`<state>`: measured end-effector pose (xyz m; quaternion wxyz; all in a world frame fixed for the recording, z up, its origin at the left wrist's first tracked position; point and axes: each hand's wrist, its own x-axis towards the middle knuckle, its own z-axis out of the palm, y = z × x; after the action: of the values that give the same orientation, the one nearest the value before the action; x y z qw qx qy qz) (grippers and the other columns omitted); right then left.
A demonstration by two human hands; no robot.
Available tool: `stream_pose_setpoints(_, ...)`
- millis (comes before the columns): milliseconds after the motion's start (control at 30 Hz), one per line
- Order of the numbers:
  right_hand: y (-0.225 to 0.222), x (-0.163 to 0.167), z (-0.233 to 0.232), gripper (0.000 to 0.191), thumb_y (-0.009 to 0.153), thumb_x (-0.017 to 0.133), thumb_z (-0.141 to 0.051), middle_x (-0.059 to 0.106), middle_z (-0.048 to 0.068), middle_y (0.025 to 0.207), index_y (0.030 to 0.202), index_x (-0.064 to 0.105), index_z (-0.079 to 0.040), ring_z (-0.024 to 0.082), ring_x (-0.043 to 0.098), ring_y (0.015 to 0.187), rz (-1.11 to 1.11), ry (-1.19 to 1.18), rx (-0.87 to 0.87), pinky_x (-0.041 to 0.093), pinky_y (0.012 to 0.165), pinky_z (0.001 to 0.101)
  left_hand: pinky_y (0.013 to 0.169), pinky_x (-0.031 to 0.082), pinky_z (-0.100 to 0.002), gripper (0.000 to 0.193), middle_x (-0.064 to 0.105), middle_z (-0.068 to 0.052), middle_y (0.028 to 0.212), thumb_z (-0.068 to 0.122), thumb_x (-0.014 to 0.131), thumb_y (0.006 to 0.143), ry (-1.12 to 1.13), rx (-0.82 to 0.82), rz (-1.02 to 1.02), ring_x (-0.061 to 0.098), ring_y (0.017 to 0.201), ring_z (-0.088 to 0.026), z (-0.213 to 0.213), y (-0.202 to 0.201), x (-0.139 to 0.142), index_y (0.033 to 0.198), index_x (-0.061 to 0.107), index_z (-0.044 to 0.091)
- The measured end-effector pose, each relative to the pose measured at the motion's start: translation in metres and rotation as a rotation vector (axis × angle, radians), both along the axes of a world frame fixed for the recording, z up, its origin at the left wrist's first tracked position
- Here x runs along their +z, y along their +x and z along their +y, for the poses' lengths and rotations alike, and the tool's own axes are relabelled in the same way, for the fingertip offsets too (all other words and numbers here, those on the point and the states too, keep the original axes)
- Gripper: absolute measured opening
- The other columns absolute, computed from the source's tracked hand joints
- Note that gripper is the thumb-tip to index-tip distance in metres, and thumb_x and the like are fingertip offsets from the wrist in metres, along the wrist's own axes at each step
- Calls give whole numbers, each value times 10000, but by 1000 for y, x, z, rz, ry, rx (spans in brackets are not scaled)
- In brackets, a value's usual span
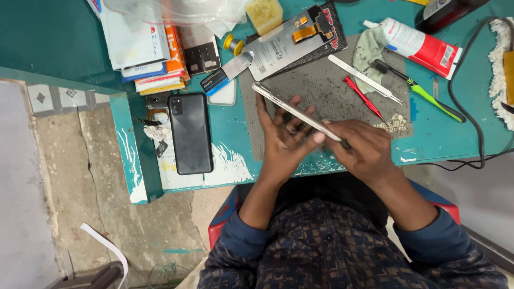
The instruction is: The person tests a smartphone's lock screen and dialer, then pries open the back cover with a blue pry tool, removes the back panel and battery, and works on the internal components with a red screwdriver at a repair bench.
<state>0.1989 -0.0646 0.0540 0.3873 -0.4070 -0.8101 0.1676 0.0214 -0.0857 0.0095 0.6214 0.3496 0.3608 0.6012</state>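
The person wears a dark navy long-sleeved shirt patterned all over with small brownish blocks and squares, like a woven grid. The sleeves end in plain, unpatterned dark blue cuffs at both wrists. A ring (290,129) sits on one finger of the left hand (286,136). The right hand (361,150) is bare, showing no ring or watch.

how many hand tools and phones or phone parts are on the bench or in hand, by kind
Phones and phone parts: 3 – phone body held edge-up in the left hand and right hand, black phone, display panel
Screwdrivers: 2 – red screwdriver, green-handled tool
Flat metal tools: 2 – metal spudger, scraper blade
Total: 7
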Motion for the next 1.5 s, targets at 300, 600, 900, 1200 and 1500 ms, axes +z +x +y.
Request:
stream_pose_setpoints(300, 13, 27, 7, 427, 747, 750, -81, 759, 165, 1080, 1164, 714, -3, 303, 772, 952, -90, -142, 208, 629, 804, 371, 1089, 581, -552, 1347, 311, -231, 1612, -63, 807, 832, -22, -116, -61, 517, 1427, -396, 8, -11, 0, 1647, -192, 325)
stream_pose_setpoints(600, 16, 47, 14, 466, 736, 769, -116, 772, 176, 1045, 1194, 733, -39, 309, 767, 794, -247, -331, 249, 628, 656, 378, 1078, 590, -564, 1342, 314, -247, 1594, -43, 814, 844, -27, -142, -68, 524, 1423, -396, 9, -12, 1, 1655, -196, 310)
stream_pose_setpoints(900, 19, 49, 20, 501, 739, 790, -155, 773, 176, 1055, 1226, 728, -53, 303, 772, 790, -295, -357, 293, 636, 679, 383, 1088, 582, -565, 1354, 327, -243, 1575, -58, 821, 821, -47, -147, -83, 522, 1414, -400, 11, -12, 3, 1657, -179, 309)
stream_pose_setpoints(1200, 18, 49, 14, 446, 750, 770, -120, 776, 184, 1025, 1187, 737, -31, 318, 763, 768, -306, -329, 280, 625, 672, 408, 1091, 584, -547, 1367, 361, -224, 1561, -73, 828, 808, -38, -117, -28, 549, 1397, -376, 10, -7, 7, 1668, -155, 331)
stream_pose_setpoints(1500, 13, 60, 13, 486, 784, 753, -114, 768, 164, 923, 1262, 680, -74, 314, 745, 730, -340, -389, 226, 607, 627, 421, 1070, 607, -531, 1363, 370, -226, 1544, -67, 829, 801, -59, -103, -2, 563, 1377, -367, 11, -6, 10, 1664, -143, 343)
